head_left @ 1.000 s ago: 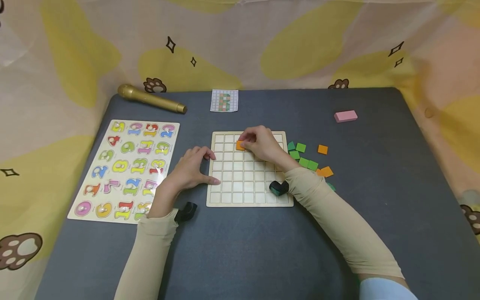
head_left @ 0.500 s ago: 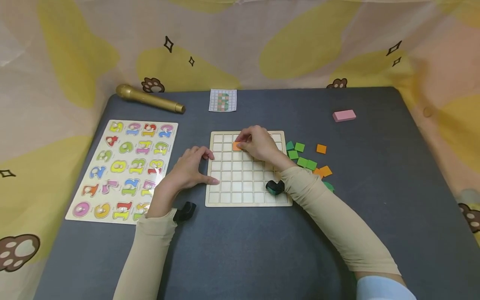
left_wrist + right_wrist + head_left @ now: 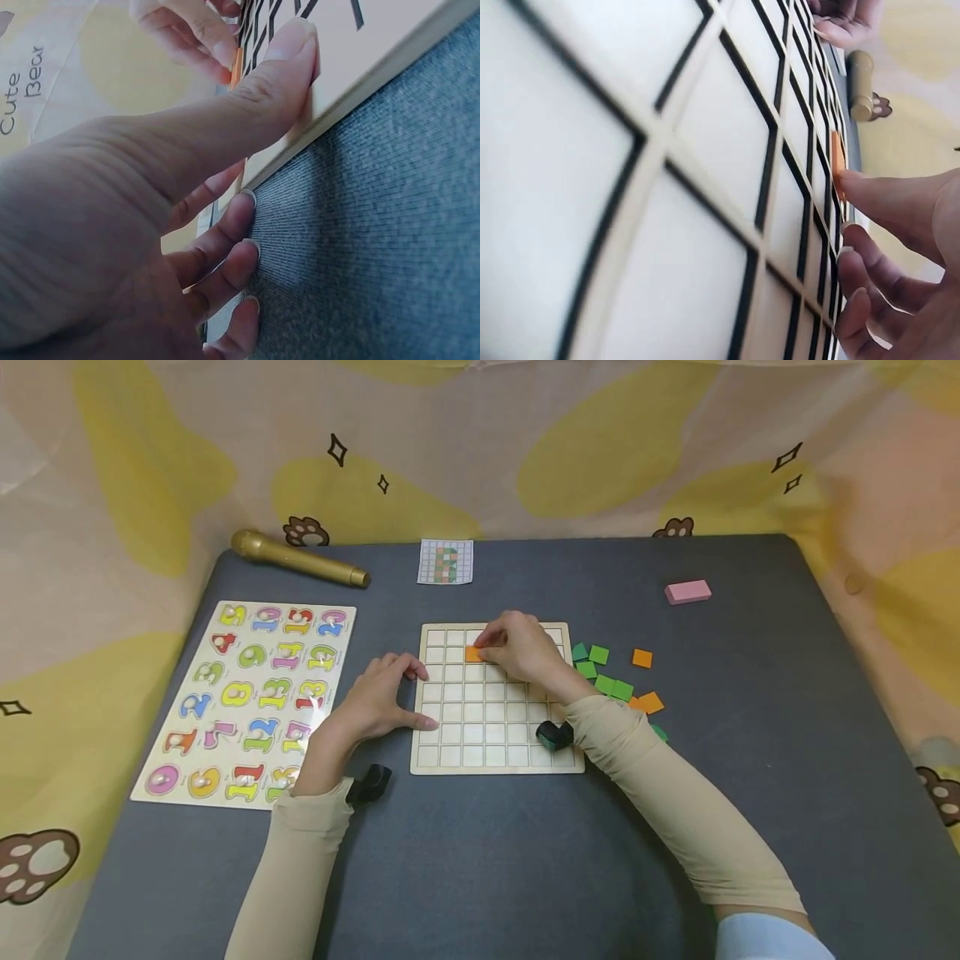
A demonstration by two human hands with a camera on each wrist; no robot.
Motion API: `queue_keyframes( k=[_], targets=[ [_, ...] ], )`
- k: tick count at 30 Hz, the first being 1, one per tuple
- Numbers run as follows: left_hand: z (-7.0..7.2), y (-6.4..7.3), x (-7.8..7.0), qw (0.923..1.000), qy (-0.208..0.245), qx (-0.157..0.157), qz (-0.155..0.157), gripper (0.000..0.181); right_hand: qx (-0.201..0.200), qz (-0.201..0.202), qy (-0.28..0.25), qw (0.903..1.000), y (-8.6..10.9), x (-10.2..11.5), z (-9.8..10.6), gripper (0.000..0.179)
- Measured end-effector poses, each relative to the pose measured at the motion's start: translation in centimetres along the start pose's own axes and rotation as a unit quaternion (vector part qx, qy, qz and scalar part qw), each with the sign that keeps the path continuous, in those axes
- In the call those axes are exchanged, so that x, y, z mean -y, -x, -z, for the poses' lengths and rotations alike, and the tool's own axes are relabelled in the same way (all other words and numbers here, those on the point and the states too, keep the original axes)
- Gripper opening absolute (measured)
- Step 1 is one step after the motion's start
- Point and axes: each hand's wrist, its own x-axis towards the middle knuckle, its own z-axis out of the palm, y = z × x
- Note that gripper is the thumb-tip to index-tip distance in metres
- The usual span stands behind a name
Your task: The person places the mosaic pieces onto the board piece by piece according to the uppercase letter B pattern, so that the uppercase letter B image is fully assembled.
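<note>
A pale wooden grid board point(image 3: 453, 731) lies mid-table. One orange square tile point(image 3: 472, 654) is in a cell near its far edge, second row from the top. Above the board, my right hand point(image 3: 521, 647) pinches that tile at its right side with thumb and index finger; the right wrist view shows the thumb against the orange tile point(image 3: 837, 157). My left hand point(image 3: 382, 697) rests at the board's left edge. Its thumb point(image 3: 274, 82) lies on top of the board, and its other fingers touch the edge and the table.
Loose green tiles point(image 3: 604, 684) and orange tiles point(image 3: 642, 658) lie right of the board. A number puzzle board point(image 3: 251, 710) is at left, with a gold microphone point(image 3: 300, 560) behind it. A small pattern card point(image 3: 446, 562) and a pink block point(image 3: 687, 592) lie farther back.
The orange tile has shifted slightly and now lies flat in its cell, with the right hand still at it. The left hand stays at the board's edge.
</note>
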Motion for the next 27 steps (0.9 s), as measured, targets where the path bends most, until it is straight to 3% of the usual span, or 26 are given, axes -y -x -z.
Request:
queue_keyframes(
  k=[6, 9, 18, 27],
  targets=[
    [0.1, 0.1, -0.1, 1.0000, 0.005, -0.001, 0.001, 0.066, 0.042, 0.049, -0.003, 0.9979, 0.7, -2.0, 1.8, 0.023],
    [0.1, 0.1, -0.1, 1.0000, 0.007, 0.000, 0.001, 0.066, 0.052, 0.053, 0.003, 0.9972, 1.4, -3.1, 3.1, 0.030],
    [0.0, 0.1, -0.3, 1.0000, 0.007, 0.003, 0.005, 0.066, 0.067, 0.001, 0.018, 0.9976, 3.4, -6.8, 7.7, 0.050],
    [0.1, 0.1, -0.2, 0.9999, 0.008, 0.007, 0.004, 0.066, 0.132, -0.042, 0.025, 0.9901, 5.4, -9.3, 10.0, 0.072]
  ],
)
